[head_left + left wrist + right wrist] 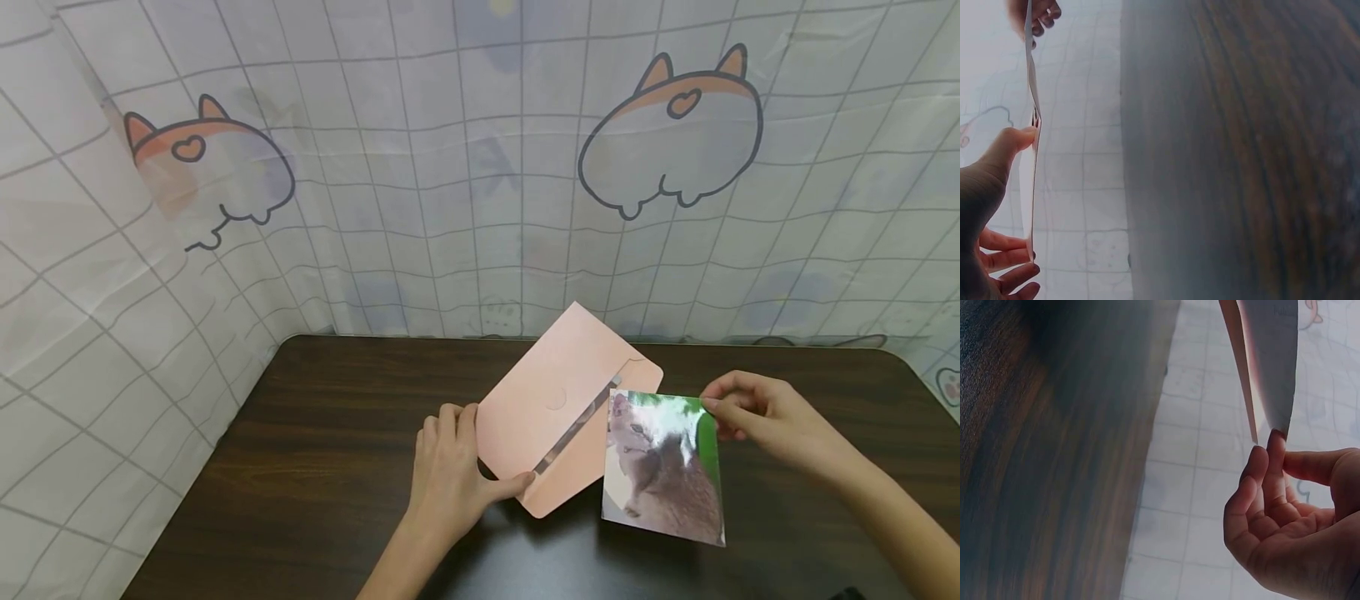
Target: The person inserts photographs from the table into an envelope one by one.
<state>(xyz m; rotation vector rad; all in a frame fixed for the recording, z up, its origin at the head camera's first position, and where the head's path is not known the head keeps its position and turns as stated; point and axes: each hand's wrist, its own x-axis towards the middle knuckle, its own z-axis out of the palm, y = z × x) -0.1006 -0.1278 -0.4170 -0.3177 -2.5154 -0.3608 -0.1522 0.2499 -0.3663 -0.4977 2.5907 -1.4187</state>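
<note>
A pale pink envelope (pixel 543 392) is held up at a slant in my left hand (pixel 450 479), thumb on the front near its lower corner and fingers at the left edge. A dark, patterned strip (pixel 573 429) shows in its opening, below the flap line. My right hand (pixel 765 421) pinches a glossy photo card (pixel 663 479) of a furry brown animal by its upper right corner. The card overlaps the envelope's right side in the head view. In the right wrist view, the card (pixel 1275 362) has a pale back, with the envelope's edge (pixel 1238 356) beside it.
Under both hands lies a dark wood-grain table (pixel 322 450). A white gridded curtain (pixel 420 183) with cartoon corgi prints hangs behind and to the left of it. At the bottom right edge, a small black object (pixel 849 593) peeks into view.
</note>
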